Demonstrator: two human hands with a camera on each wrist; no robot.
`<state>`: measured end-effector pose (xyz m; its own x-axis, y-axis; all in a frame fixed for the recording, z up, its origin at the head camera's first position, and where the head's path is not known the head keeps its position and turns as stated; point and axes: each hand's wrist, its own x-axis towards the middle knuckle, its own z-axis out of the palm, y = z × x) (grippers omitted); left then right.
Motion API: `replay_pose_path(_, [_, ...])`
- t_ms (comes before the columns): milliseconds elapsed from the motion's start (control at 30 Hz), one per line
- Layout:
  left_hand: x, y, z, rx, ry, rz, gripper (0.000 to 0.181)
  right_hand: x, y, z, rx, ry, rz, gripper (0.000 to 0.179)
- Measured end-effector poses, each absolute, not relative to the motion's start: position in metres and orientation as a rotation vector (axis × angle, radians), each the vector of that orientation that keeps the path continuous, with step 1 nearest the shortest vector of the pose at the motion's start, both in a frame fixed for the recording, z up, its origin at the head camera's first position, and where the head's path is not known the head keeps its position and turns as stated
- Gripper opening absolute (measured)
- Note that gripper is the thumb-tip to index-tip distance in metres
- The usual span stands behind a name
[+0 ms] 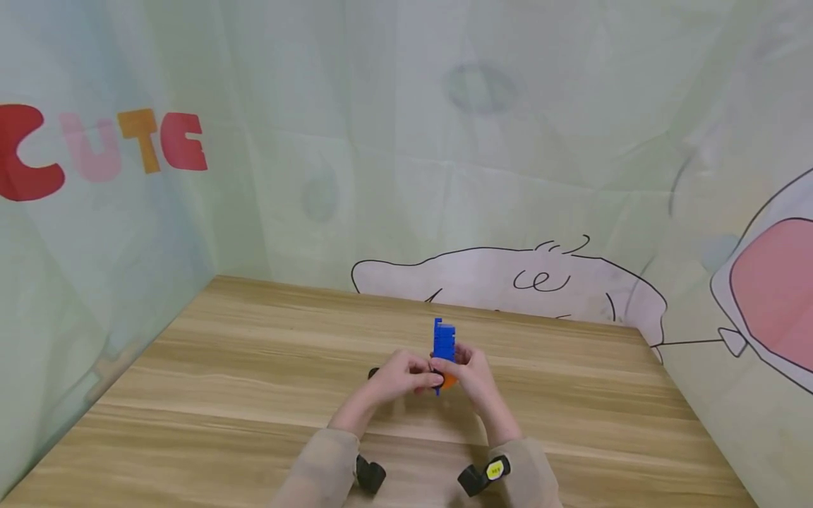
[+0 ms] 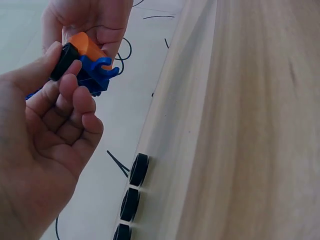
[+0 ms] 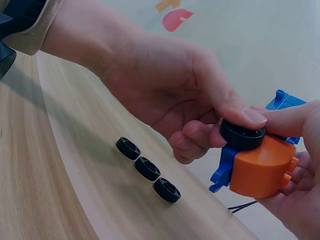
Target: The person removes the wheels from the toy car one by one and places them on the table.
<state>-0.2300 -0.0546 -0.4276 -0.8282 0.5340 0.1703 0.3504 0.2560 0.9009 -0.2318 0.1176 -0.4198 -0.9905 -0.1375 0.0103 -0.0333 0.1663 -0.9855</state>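
Observation:
A toy vehicle of blue [image 1: 444, 339] and orange [image 3: 262, 170] plastic parts is held up above the table. My right hand [image 1: 473, 372] grips its body, thumb on the near side. With thumb and fingertips, my left hand [image 1: 400, 376] pinches a black wheel [image 3: 242, 136] against the toy's side, by the orange part. In the left wrist view, the toy's blue hook-shaped end [image 2: 103, 67] sticks out past the wheel. Whether the wheel is fixed on an axle is hidden by the fingers.
Three more black wheels [image 3: 147, 168] lie in a row on the wooden table [image 1: 254, 353], to the left of the hands. A printed cloth backdrop [image 1: 406, 176] rises along the table's back and sides.

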Motion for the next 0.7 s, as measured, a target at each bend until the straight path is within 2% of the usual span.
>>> replay_pose_path(700, [-0.2307,-0.0507,-0.4351,0.823,2.271,1.765,0.030,-0.2339,0.1216,-0.4270,-0.301,2.322,-2.043,0.031])
